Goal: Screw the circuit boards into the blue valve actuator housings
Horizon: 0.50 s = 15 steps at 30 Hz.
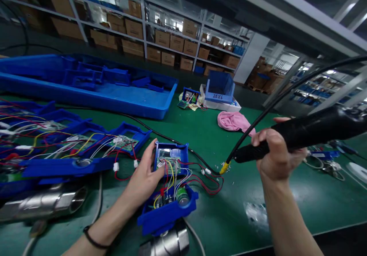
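My left hand (150, 168) grips the left side of an open blue plastic housing (172, 149), its thumb over the circuit board (170, 165) inside. Red, white and yellow wires run from the board to a second blue housing part (169, 217), which holds a green cylindrical component (182, 195) and sits above a metal valve body (169, 242). Raised to the right, my right hand (276, 154) is wrapped around a black electric screwdriver (315, 130). Its narrow end points left, apart from the housing. Small loose screws (226, 168) lie near a yellow-wrapped section of black cable (225, 167).
Several wired blue housings (123, 137) crowd the left, beside another metal valve (57, 202). Behind them stands a large blue tray (114, 99) with blue parts. A pink cloth (233, 121), a blue bin (220, 86) and a clear plastic bag (256, 214) are on the green bench.
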Available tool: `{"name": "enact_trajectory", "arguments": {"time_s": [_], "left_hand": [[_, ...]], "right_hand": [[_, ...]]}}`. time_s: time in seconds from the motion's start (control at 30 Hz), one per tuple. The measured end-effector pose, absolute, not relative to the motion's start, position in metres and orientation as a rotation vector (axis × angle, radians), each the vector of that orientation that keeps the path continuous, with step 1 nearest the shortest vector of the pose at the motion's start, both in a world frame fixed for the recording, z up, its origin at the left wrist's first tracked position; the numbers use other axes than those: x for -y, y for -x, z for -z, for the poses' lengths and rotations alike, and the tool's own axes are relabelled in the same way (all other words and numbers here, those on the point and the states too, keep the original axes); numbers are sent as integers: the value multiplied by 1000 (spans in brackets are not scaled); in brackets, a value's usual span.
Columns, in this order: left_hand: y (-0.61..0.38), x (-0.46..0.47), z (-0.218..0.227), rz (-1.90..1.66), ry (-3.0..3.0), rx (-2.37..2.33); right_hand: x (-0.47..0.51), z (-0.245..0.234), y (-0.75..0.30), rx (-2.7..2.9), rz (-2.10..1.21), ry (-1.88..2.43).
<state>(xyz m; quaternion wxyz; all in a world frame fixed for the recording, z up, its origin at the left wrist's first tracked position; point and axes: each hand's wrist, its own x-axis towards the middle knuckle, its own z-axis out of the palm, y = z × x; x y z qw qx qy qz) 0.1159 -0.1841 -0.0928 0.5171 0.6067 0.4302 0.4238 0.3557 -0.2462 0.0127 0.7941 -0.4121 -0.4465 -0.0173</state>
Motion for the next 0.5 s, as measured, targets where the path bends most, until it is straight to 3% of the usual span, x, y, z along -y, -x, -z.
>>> {"name": "enact_trajectory", "arguments": {"time_s": [0.5], "left_hand": [[-116, 185, 78, -1097, -1188, -1058]], "right_hand": [[235, 10, -362, 927, -58, 922]]}}
